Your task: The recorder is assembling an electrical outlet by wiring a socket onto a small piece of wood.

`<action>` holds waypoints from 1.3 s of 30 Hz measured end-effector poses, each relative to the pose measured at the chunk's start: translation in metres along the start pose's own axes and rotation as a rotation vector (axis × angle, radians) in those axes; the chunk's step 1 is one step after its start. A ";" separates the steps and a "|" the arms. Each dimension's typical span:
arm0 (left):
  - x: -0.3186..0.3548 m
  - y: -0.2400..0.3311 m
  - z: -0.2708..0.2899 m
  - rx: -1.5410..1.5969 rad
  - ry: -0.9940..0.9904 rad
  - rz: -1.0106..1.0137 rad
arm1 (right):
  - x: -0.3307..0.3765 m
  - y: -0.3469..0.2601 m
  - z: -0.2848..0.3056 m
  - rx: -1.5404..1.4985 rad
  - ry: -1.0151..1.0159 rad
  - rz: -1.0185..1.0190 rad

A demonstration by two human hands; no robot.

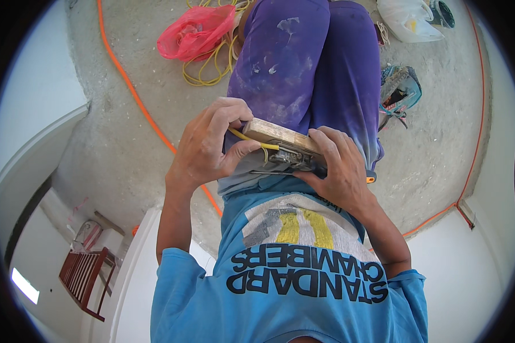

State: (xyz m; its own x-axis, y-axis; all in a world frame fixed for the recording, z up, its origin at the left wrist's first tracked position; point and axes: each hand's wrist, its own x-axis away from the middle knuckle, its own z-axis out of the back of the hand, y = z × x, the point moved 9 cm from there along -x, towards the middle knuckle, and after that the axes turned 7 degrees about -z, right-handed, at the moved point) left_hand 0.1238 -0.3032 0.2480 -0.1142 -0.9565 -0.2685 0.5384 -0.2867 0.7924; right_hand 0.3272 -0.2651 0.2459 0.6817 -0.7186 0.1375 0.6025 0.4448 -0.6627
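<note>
A short wooden block [283, 135] lies across my lap, with a metal electrical fitting [294, 158] along its near side. My right hand [342, 166] grips the right end of both, fingers over the block and thumb beneath the fitting. A yellow cable [267, 146] runs into the fitting from the left. Around that cable my left hand [214, 140] is closed, its thumb against the cable and its fingertips by the block's left end. A thin metal shaft shows below the fitting. By my right wrist, an orange and black handle [371, 176] sticks out.
A pink plastic bag [194, 33] and coiled yellow cable [203, 71] lie on the concrete floor ahead-left. To the right are a tool bag [399, 88] and a white plastic bag [409, 18]. An orange cord [134, 88] crosses the floor. White walls stand on both sides.
</note>
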 end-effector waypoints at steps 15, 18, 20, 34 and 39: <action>-0.025 0.011 0.000 -0.330 -0.177 -0.202 | -0.018 0.026 0.004 0.089 -0.135 0.014; -0.025 0.011 0.002 -0.322 -0.180 -0.187 | -0.020 0.024 0.004 0.083 -0.109 0.040; -0.027 0.011 0.004 -0.296 -0.169 -0.176 | -0.021 0.023 0.005 0.082 -0.089 0.055; -0.031 0.017 0.011 -0.102 -0.078 -0.071 | -0.022 0.023 0.004 0.067 -0.111 0.048; -0.039 0.026 0.011 -0.066 -0.056 -0.092 | -0.022 0.023 0.005 0.074 -0.106 0.052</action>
State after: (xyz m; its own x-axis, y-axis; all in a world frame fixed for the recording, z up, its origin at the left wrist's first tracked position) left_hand 0.1330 -0.2735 0.2853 -0.2108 -0.9285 -0.3058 0.5771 -0.3707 0.7277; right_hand 0.3284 -0.2364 0.2316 0.7504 -0.6349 0.1837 0.5915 0.5211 -0.6152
